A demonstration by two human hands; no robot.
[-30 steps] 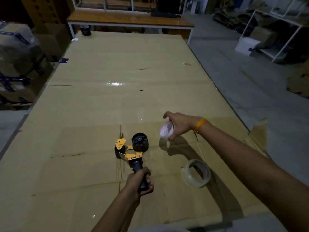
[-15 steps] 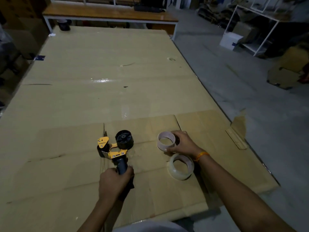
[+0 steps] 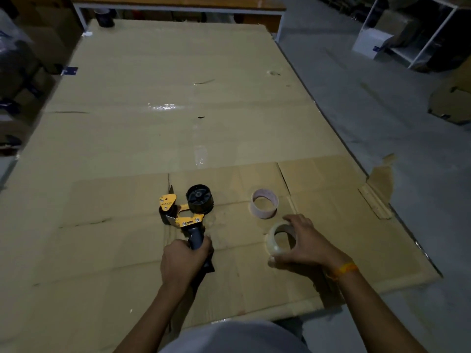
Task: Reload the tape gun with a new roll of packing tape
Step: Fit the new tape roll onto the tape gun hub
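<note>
A yellow and black tape gun (image 3: 187, 212) lies on the cardboard-covered table (image 3: 178, 123), its bare black spool hub facing up. My left hand (image 3: 184, 261) is closed around its dark handle. An empty pinkish-white tape core (image 3: 264, 203) stands on the cardboard to the right of the gun. Nearer to me, a new roll of clear packing tape (image 3: 279, 239) is gripped by my right hand (image 3: 305, 244), fingers wrapped over its outer rim; the roll looks tilted up off the cardboard.
A dark cup (image 3: 104, 17) stands at the table's far left corner beside a wooden bench (image 3: 178, 3). The table's right edge drops to a grey floor with white shelving (image 3: 407, 34). Wrapped boxes (image 3: 17, 72) are stacked on the left.
My right hand set the empty core down on the cardboard, let it go, moved back toward me and took hold of the new clear roll. The left hand stayed on the handle.
</note>
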